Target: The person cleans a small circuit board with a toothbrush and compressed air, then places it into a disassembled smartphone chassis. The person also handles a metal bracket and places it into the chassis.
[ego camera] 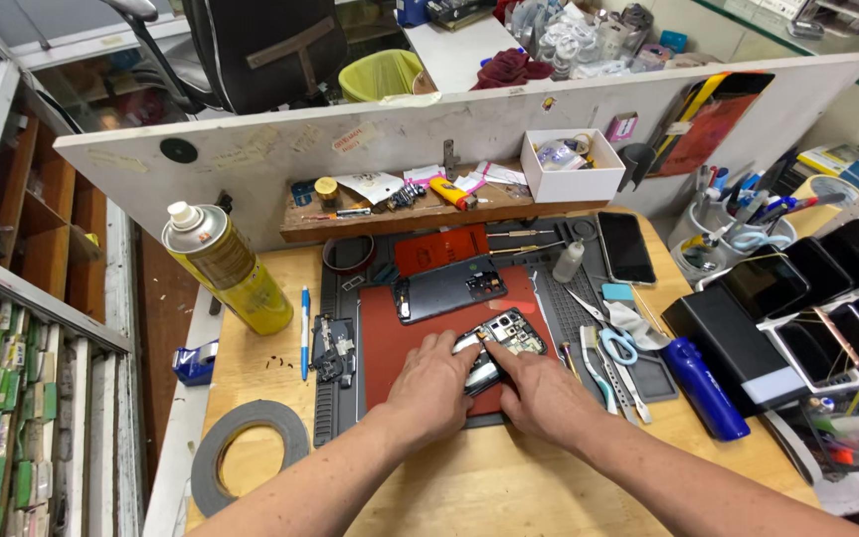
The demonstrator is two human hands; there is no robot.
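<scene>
Far left on the tabletop (251, 368) stands a yellow spray can (227, 268). Your left hand (432, 383) and right hand (539, 393) both press closed on the open phone (499, 343), in the middle on the red mat (390, 338). Its back cover (449, 289) is already off, lying just behind. The insides still show, so putting it back together looks left to do.

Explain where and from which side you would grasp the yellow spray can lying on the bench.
Grip the yellow spray can around the middle of its round body, coming from above. It lies tilted on the wooden bench, white nozzle toward the back, with its upper side uncovered, so fingers can wrap across it.
</scene>
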